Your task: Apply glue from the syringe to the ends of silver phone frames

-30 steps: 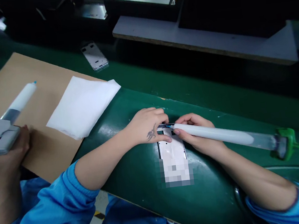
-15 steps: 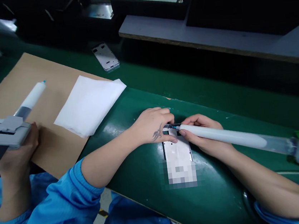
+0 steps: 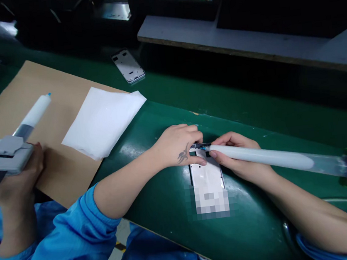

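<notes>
A white phone frame [image 3: 206, 176] lies on the green bench, its near end pixelated. My left hand [image 3: 183, 145] grips the frame's far end at its left corner, thumb on the face and fingers curled over the edge. In my right hand [image 3: 237, 152] is a dispensing syringe [image 3: 264, 155], a long white-filled barrel with a green fitting at its rear end. Its thin blue tip [image 3: 203, 148] points left at the frame's far edge, close to my left fingers. Whether the tip touches the frame, I cannot tell.
A co-worker's hand [image 3: 25, 174] is at the left, beside a similar syringe [image 3: 35, 112] and a grey device with a strap. White paper [image 3: 103, 121] lies partly on brown cardboard [image 3: 49, 81]. Another phone frame [image 3: 128, 66] rests farther back, near a raised shelf [image 3: 181, 31].
The far phone frame has shifted slightly right. My syringe and right hand have moved a little to the right; my left hand stays nearly in place on the near frame.
</notes>
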